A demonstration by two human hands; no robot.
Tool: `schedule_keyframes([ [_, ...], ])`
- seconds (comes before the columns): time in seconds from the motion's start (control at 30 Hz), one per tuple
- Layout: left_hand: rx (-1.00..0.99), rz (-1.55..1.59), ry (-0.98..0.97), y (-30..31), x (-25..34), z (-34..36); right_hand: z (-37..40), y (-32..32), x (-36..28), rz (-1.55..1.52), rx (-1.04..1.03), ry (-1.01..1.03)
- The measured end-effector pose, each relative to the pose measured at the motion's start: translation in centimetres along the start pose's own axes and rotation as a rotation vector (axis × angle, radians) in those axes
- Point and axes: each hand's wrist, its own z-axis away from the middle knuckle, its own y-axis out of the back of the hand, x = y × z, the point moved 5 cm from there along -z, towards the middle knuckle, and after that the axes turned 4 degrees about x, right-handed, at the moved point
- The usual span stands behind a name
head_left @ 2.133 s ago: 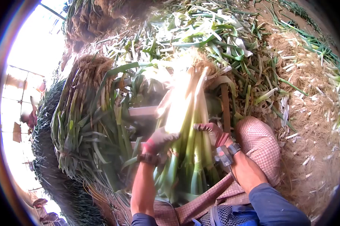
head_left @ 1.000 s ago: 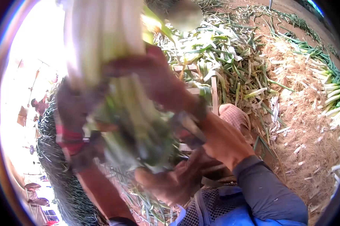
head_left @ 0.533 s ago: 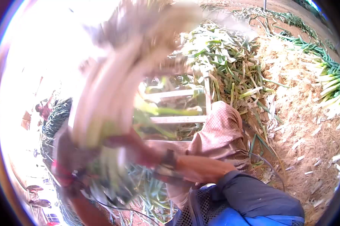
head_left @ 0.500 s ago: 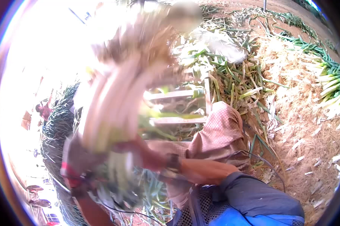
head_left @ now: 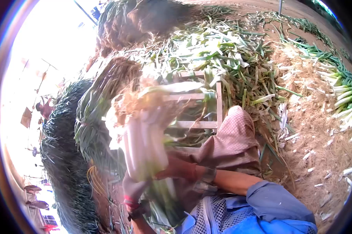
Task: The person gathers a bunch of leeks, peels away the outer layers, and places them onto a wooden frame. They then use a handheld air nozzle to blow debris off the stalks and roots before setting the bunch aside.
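A bundle of green onions (head_left: pixel 143 146), with thick white stalks and tangled brown roots at its upper end, is held upright in front of me. My left hand (head_left: pixel 134 185), with a red band at the wrist, grips its lower left side. From the other side my right hand (head_left: pixel 180 168) closes around the same stalks, its fingers blurred and partly hidden. Green leaves hang below both hands. Behind the bundle lies a wooden slatted frame (head_left: pixel 219 102), next to my bent knee (head_left: pixel 238 124).
Loose leaves and trimmings (head_left: pixel 230 50) cover the ground beyond the frame. Stacked green onions (head_left: pixel 67 156) stand along the left, with more bundles (head_left: pixel 106 93) nearer. To the right are root scraps (head_left: pixel 312 156) and a row of green onions (head_left: pixel 345 93). A person (head_left: pixel 46 108) is far left.
The bundle has come down and a little to the right, nearer my lap, with both hands on it. The frame and the heaps behind it show more fully now.
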Motion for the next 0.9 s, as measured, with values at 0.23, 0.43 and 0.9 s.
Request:
schedule_keyframes([
  [0.23, 0.023, -0.196, 0.025, -0.7, -0.2, 0.5, 3.7, 1.8, -5.5, 0.311, 0.142, -0.002],
  [0.43, 0.047, -0.242, -0.020, -2.2, 1.5, 1.3, 1.8, 3.2, -3.7, 0.285, 0.118, -0.150],
  [0.9, 0.257, -0.969, -0.231, -6.4, 3.7, 2.4, 2.7, 5.6, -1.3, 0.054, 0.060, -0.241],
])
